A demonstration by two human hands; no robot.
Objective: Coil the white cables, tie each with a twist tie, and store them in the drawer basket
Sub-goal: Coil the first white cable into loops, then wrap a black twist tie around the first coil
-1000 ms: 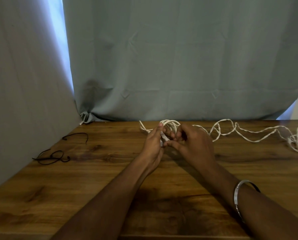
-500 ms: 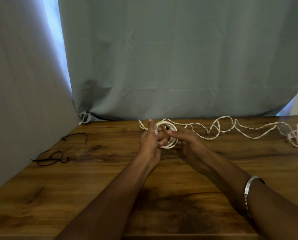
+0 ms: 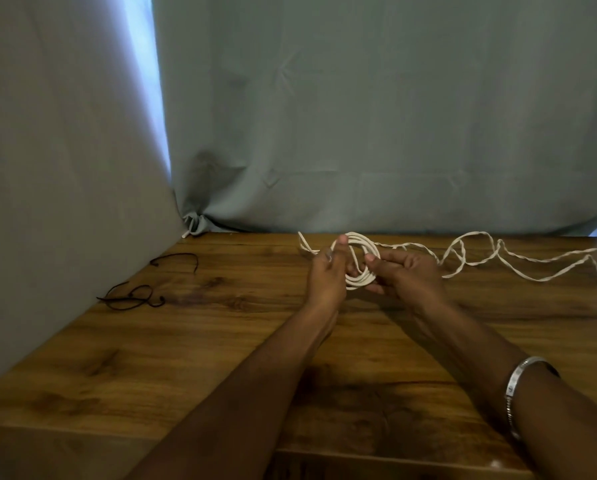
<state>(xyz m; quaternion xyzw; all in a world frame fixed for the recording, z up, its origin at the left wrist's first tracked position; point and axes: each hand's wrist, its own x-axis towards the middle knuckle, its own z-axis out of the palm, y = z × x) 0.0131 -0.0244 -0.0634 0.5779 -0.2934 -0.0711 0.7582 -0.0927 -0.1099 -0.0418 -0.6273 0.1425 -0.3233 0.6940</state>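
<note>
A white cable is partly wound into a small coil (image 3: 359,278) held above the wooden table (image 3: 221,358) near its far edge. My left hand (image 3: 326,275) grips the coil's left side with the thumb on top. My right hand (image 3: 408,275) holds the coil's right side, thumb against the loops. The loose rest of the white cable (image 3: 480,261) snakes away to the right along the table's back edge. Two black twist ties (image 3: 134,296) (image 3: 179,259) lie at the table's far left. No drawer basket is in view.
A grey-green curtain (image 3: 359,116) hangs behind the table and along its left side. A silver bangle (image 3: 519,386) is on my right wrist. The table's near edge runs along the bottom.
The coil has grown by a loop and is held a little more open between both hands. My right hand turned and drew in more of the loose cable.
</note>
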